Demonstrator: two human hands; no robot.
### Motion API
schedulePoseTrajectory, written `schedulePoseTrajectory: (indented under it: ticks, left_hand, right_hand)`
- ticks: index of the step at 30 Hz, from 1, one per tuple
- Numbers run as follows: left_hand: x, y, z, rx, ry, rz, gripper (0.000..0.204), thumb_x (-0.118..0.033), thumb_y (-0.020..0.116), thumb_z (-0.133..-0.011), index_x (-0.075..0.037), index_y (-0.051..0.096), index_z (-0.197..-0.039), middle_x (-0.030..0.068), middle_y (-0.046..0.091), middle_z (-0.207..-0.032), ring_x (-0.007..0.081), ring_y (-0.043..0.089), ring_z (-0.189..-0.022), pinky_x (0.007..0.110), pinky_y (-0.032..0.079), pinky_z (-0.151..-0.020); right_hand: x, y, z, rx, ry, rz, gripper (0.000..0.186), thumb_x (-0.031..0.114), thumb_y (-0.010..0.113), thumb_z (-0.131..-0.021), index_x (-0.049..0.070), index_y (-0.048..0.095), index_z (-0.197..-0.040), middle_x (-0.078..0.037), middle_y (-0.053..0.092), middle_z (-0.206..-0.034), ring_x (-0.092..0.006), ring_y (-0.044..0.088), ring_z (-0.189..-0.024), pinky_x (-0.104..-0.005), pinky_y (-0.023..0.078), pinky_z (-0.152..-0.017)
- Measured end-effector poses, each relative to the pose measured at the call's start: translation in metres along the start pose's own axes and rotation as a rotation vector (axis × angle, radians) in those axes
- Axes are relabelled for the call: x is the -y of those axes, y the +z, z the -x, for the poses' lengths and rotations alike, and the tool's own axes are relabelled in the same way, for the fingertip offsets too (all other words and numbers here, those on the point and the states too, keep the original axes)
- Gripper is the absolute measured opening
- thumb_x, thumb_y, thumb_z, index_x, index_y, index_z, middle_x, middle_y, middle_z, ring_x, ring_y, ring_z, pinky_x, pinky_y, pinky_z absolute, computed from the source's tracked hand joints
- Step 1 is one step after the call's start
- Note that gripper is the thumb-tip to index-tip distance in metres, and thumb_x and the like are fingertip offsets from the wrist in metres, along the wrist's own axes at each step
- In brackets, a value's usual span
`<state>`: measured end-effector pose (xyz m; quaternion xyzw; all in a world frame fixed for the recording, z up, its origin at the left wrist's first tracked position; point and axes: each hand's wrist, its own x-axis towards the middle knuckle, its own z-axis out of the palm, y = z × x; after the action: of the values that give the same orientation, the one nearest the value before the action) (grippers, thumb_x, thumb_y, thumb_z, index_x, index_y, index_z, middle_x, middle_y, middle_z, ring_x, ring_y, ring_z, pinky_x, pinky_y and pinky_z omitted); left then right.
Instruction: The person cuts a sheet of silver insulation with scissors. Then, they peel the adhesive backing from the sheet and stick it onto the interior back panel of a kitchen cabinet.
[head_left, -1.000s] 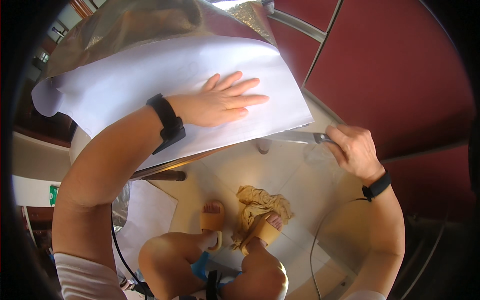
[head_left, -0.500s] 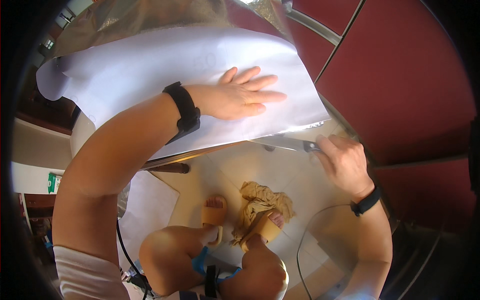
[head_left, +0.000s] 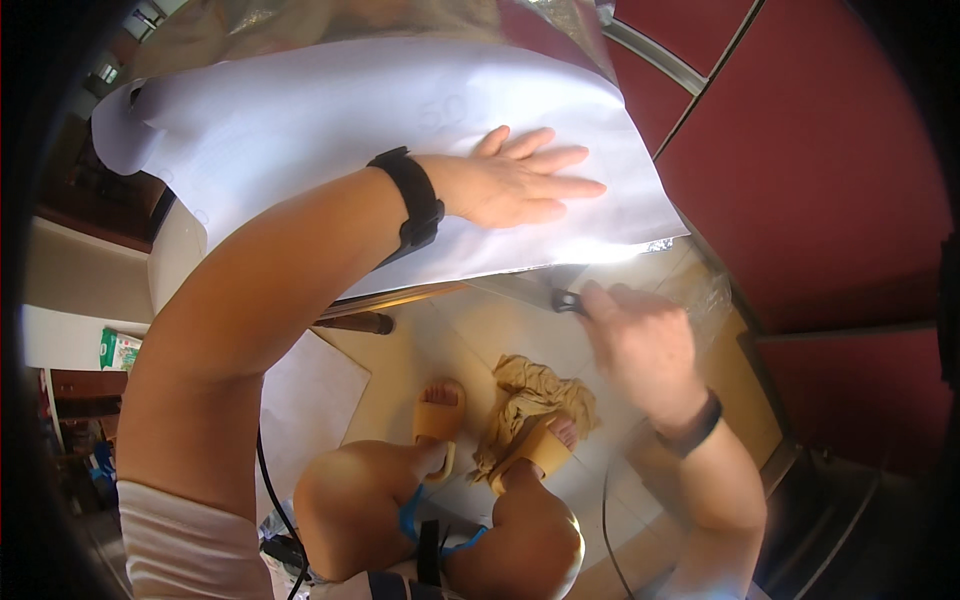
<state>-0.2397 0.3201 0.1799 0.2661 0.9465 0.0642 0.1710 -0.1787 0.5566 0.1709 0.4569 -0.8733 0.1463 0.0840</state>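
Observation:
A large white sheet [head_left: 300, 130], curled at its left end, covers the tabletop in front of me. My left hand [head_left: 525, 190] presses flat on its right half, fingers spread, holding nothing. Below the sheet's near edge, my right hand [head_left: 645, 345] grips a knife [head_left: 518, 288] by its dark handle. The blade points left and lies along that edge, its upper side close under the sheet; I cannot tell whether it touches. Motion slightly smears the right hand and the knife.
Shiny, crinkled film [head_left: 330, 18] lies beyond the sheet. Red cabinet doors [head_left: 800, 170] stand close on the right. The wooden table edge [head_left: 400, 298] runs below the sheet. A tan cloth [head_left: 545, 390] lies on the floor by my sandals, and a cable [head_left: 606, 520] trails nearby.
My right hand has moved left with the knife along the sheet's near edge. My left hand stays spread on the sheet, while the whole view has shifted a little.

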Motion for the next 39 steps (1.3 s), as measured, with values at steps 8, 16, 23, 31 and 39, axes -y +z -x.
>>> schedulePoseTrajectory:
  ticks: [8, 16, 23, 31, 39]
  left_hand:
    - [-0.005, -0.003, 0.002, -0.010, 0.006, -0.009, 0.045, -0.037, 0.028, -0.096, -0.038, 0.024, -0.141, 0.0031, 0.009, -0.152, 0.0317, 0.000, -0.139, 0.055, 0.002, -0.109]
    - [-0.013, -0.009, 0.005, -0.001, 0.004, 0.048, 0.045, -0.037, 0.032, -0.096, -0.035, 0.029, -0.140, 0.0033, 0.012, -0.152, 0.0297, 0.000, -0.140, 0.053, 0.001, -0.110]
    - [0.026, -0.023, 0.054, -0.383, 0.262, -0.007, 0.038, -0.007, 0.062, -0.077, -0.008, 0.058, -0.115, 0.0139, 0.035, -0.141, 0.0319, 0.027, -0.132, 0.039, 0.027, -0.107]
    - [0.067, 0.002, 0.211, -0.061, -0.105, -0.175, 0.053, -0.008, 0.063, -0.078, -0.017, 0.049, -0.128, 0.0136, 0.037, -0.138, 0.0311, 0.037, -0.123, 0.038, 0.033, -0.100]
    - [0.098, 0.021, 0.215, -0.119, 0.023, 0.007, 0.058, -0.011, 0.061, -0.080, -0.025, 0.043, -0.133, 0.0142, 0.035, -0.140, 0.0334, 0.038, -0.120, 0.041, 0.033, -0.101]
  right_hand:
    - [0.023, -0.002, 0.005, 0.077, -0.011, -0.016, 0.015, 0.005, 0.058, -0.068, 0.006, 0.052, -0.082, -0.007, 0.051, -0.063, -0.0219, 0.056, -0.056, -0.0340, 0.046, -0.050]
    - [0.058, 0.018, -0.017, 0.022, 0.051, -0.012, 0.012, 0.005, 0.056, -0.070, 0.006, 0.052, -0.081, -0.007, 0.052, -0.064, -0.0226, 0.058, -0.059, -0.0334, 0.048, -0.053]
    - [0.064, 0.025, -0.018, -0.029, 0.052, 0.003, 0.011, 0.005, 0.056, -0.071, 0.007, 0.053, -0.081, -0.007, 0.053, -0.064, -0.0233, 0.059, -0.061, -0.0347, 0.048, -0.055]
    - [0.069, 0.026, -0.019, -0.005, 0.127, -0.021, 0.011, 0.013, 0.061, -0.078, 0.008, 0.055, -0.084, -0.008, 0.055, -0.067, -0.0262, 0.059, -0.062, -0.0369, 0.048, -0.055]
    - [0.078, 0.027, -0.041, 0.039, 0.068, -0.039, 0.012, 0.015, 0.060, -0.081, 0.008, 0.056, -0.089, -0.010, 0.059, -0.071, -0.0290, 0.060, -0.063, -0.0386, 0.048, -0.055]
